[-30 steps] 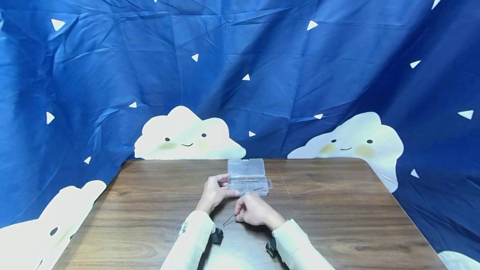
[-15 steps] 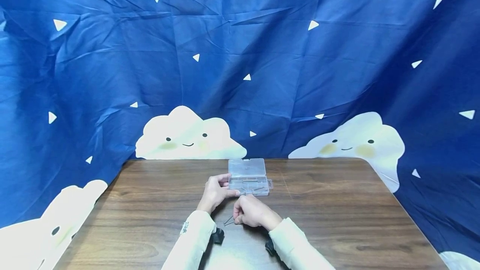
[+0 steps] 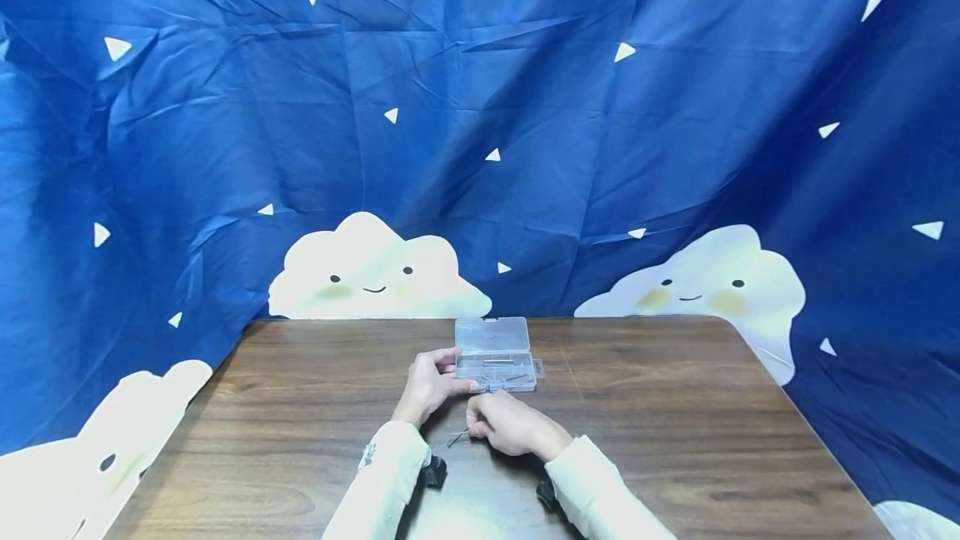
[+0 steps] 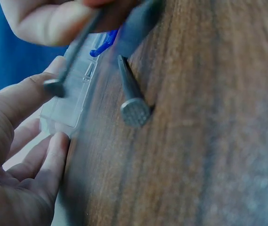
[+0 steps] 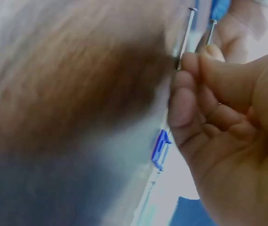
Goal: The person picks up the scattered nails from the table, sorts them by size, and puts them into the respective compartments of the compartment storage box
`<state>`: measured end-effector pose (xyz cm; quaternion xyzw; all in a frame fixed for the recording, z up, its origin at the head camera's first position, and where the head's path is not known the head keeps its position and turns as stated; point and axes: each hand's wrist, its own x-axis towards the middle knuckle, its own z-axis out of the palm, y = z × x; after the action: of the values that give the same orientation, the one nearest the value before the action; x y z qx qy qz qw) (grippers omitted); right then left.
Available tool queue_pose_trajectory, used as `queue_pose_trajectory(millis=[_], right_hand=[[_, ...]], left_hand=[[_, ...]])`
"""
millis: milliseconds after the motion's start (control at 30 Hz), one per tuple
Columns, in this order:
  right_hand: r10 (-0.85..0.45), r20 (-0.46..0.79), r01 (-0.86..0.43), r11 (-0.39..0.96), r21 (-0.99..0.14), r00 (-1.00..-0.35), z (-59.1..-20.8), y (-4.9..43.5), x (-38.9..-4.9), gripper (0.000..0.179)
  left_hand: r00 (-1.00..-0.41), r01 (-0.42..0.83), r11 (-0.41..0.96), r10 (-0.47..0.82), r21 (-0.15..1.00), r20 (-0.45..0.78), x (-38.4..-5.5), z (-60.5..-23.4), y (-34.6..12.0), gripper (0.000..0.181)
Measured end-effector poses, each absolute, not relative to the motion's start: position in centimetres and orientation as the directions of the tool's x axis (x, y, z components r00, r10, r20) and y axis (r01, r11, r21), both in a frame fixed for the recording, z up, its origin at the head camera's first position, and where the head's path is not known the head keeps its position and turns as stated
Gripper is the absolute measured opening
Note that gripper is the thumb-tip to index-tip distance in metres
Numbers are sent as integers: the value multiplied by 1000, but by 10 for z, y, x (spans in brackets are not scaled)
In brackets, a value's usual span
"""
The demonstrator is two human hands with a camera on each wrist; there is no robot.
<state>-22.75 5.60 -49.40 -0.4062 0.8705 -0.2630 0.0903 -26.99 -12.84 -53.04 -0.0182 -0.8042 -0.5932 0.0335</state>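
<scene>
My left hand grips the left end of a clear plastic compartment box, thumb at the front wall and fingers behind. Its lid stands raised at the back. Just in front of the box, my right hand pinches a metal nail between thumb and forefinger, its flat head pointing left, off the wood. A second nail lies on the table under the right hand, its textured head plain in the left wrist view. Its far end is hidden behind a dark blurred shape.
Several thin metal pieces lie in the box's compartments. A blue latch shows along its front, and a clear hanging tab juts from its right end. The wooden table ends at a blue curtain behind.
The right hand has shifted slightly while pinching the nail. Beside it, the two nails looked spread in a V earlier and now overlap closely. The left hand and box stay put.
</scene>
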Motion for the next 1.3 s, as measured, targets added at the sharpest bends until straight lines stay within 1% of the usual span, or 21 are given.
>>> queue_pose_trajectory(millis=[67, 167, 233, 333, 567, 667, 800, 900, 1100, 1300], right_hand=[[-736, 82, -609, 487, -626, -672, -495, 60, -231, 20], [-694, 92, -499, 413, -762, -714, -494, 65, -235, 16], [-670, 92, -437, 368, -821, -737, -493, 69, -238, 14], [-642, 87, -375, 327, -867, -762, -490, 73, -241, 14], [-590, 91, -328, 308, -893, -802, -489, 78, -247, 17], [-540, 110, -322, 317, -892, -835, -489, 78, -250, 18], [-436, 139, -320, 375, -870, -889, -488, 78, -252, 19], [-375, 150, -315, 430, -846, -915, -486, 78, -254, 20], [-276, 192, -310, 494, -812, -942, -484, 80, -258, 20], [-170, 214, -273, 552, -788, -962, -484, 84, -263, 21]], left_hand=[[-997, 67, 294, -9, 953, 73, -270, -530, -128, 73], [-998, 63, 302, -8, 951, 69, -270, -530, -129, 72], [-997, 64, 314, -10, 947, 71, -270, -529, -129, 71], [-997, 65, 322, -19, 944, 75, -270, -529, -129, 71], [-998, 64, 299, -10, 952, 70, -270, -530, -128, 72], [-997, 67, 306, -14, 950, 75, -269, -530, -128, 71], [-997, 66, 301, -15, 951, 74, -269, -530, -128, 70], [-998, 58, 302, -18, 952, 67, -269, -531, -128, 70], [-998, 52, 306, -28, 951, 63, -271, -532, -127, 72], [-998, 46, 327, -36, 944, 61, -270, -531, -127, 74]])
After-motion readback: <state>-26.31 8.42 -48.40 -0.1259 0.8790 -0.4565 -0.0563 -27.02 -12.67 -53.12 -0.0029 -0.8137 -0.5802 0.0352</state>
